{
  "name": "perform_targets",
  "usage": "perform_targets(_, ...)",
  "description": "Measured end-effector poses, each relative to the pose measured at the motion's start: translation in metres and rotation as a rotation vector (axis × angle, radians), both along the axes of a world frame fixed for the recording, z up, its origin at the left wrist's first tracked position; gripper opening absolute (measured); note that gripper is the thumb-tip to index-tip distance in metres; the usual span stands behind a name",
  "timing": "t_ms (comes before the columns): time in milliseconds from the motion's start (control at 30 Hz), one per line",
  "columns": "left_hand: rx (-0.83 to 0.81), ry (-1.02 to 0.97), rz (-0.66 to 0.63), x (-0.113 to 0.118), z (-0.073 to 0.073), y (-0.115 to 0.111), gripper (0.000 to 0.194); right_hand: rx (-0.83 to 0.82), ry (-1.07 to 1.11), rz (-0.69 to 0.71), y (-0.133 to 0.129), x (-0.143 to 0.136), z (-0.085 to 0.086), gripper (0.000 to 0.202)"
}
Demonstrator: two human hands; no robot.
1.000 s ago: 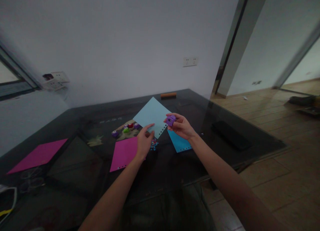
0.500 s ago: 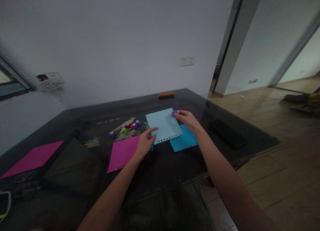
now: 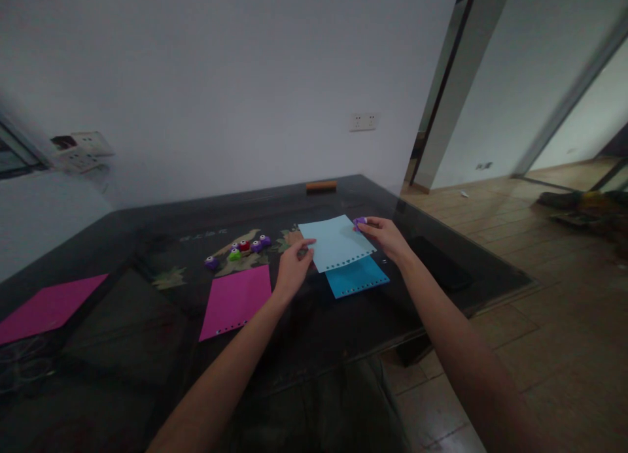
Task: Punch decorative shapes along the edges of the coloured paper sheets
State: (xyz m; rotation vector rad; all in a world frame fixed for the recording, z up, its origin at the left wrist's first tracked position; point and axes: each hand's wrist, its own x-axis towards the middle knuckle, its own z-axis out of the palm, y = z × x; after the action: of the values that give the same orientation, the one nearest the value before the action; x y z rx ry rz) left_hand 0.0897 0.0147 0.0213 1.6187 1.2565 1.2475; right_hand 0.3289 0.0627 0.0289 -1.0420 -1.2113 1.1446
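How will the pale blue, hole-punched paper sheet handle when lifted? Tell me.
The sheet should be light and floppy, looking like one thin leaf. With the left hand at one edge, it could sag. Its near edge may tear first, along the row of holes.

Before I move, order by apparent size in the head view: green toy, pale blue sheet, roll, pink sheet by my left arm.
1. Pale blue sheet and pink sheet: too alike to rank; pink lies nearer the camera
2. Roll
3. Green toy
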Motion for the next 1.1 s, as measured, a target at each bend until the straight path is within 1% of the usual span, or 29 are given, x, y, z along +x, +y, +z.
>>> perform_targets(100, 0.049, 0.097, 0.028, 0.015, -0.013, 0.004, 0.025, -0.019, -0.010, -0.049, -0.006, 0.013, -0.015, 0.028)
perform_targets(200, 0.075, 0.165, 0.020, 0.023, -0.031, 0.003, 0.024, -0.094, -0.048, -0.058, -0.014, 0.022, -0.029, 0.030)
perform_targets(267, 0.071, 0.201, -0.024, 0.025, -0.040, 0.002, 0.026, -0.118, -0.072, -0.062, -0.017, 0.025, -0.034, 0.032)
perform_targets(333, 0.081, 0.252, -0.030, 0.025, -0.045, 0.003, 0.028, -0.125, -0.089, -0.069, -0.017, 0.028, -0.037, 0.032)
perform_targets(433, 0.070, 0.331, -0.014, 0.025, -0.047, 0.005, 0.027, -0.150, -0.120, -0.066, -0.016, 0.030, -0.039, 0.030)
perform_targets(600, 0.038, 0.446, -0.018, 0.028, -0.048, 0.005, 0.025, -0.198, -0.193, -0.104, -0.015, 0.033, -0.040, 0.028)
perform_targets(800, 0.017, 0.577, -0.009, 0.029, -0.051, 0.000, 0.022, -0.199, -0.301, -0.070, -0.019, 0.033, -0.038, 0.027)
perform_targets(933, 0.011, 0.663, -0.026, 0.029, -0.048, -0.003, 0.025, -0.188, -0.347, -0.068, -0.017, 0.033, -0.040, 0.029)
perform_targets(1000, 0.041, 0.715, -0.023, 0.028, -0.045, -0.005, 0.028, -0.183, -0.367, -0.066, -0.016, 0.034, -0.043, 0.031)
perform_targets(1100, 0.167, 0.780, 0.017, 0.026, -0.041, -0.010, 0.030, -0.172, -0.398, -0.062, -0.014, 0.036, -0.044, 0.031)
